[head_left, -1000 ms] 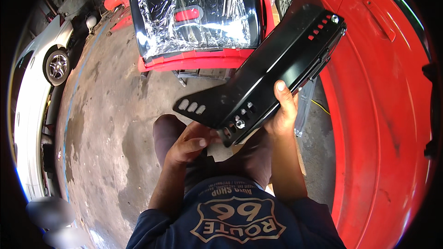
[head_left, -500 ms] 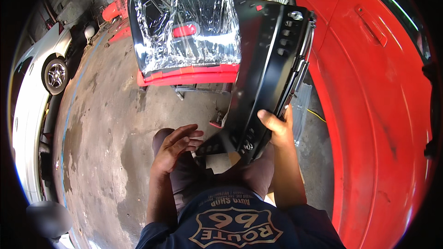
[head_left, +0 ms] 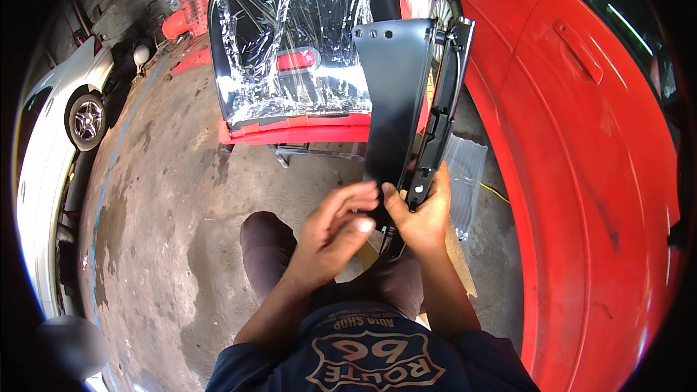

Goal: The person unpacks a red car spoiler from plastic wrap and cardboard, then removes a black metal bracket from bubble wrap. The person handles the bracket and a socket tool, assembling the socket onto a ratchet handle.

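The right hand (head_left: 421, 218) is clenching the lower end of the black trim panel (head_left: 403, 109), holding it upright beside the red car (head_left: 581, 174), while the left hand (head_left: 330, 236) is touching it with open fingers; the one-handed grip risks the panel tipping against the paintwork

Stained concrete floor (head_left: 167, 196), red car (head_left: 581, 138) rt, white car (head_left: 51, 145) lt.
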`<act>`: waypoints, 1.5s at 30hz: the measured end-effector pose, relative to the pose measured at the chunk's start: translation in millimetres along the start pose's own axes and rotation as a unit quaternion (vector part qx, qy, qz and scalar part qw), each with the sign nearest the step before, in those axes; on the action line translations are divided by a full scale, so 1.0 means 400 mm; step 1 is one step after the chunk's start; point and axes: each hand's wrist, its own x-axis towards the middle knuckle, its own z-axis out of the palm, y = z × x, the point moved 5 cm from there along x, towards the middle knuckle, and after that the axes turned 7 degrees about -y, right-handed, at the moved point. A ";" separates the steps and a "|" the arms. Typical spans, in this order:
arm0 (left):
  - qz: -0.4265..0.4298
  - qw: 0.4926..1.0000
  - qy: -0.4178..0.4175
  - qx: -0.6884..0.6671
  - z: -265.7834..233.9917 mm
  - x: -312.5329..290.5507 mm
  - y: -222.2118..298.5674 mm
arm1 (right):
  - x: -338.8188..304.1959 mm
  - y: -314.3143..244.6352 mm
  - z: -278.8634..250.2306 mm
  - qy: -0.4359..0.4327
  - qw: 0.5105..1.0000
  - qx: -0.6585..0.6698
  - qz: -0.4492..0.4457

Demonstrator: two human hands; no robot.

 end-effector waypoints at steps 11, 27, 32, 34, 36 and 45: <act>-0.006 0.995 0.091 0.041 0.036 0.096 -0.017 | -0.074 -0.016 0.032 -0.177 0.976 -0.120 0.034; 0.099 0.942 0.176 -0.270 -0.150 0.026 -0.112 | -0.134 0.075 -0.073 -0.070 0.984 0.153 0.051; 0.128 0.932 0.044 -0.336 -0.169 0.021 -0.128 | -0.163 0.140 -0.154 -0.004 0.988 0.113 0.103; 0.129 0.922 0.011 -0.366 -0.176 0.010 -0.140 | -0.180 0.162 -0.165 -0.015 0.982 0.099 0.157; 0.122 0.935 0.049 -0.329 -0.189 -0.005 -0.154 | -0.201 0.181 -0.154 -0.049 0.969 0.120 0.211; 0.128 0.935 0.098 -0.316 -0.196 -0.010 -0.139 | -0.275 0.253 -0.089 -0.116 0.819 0.458 0.325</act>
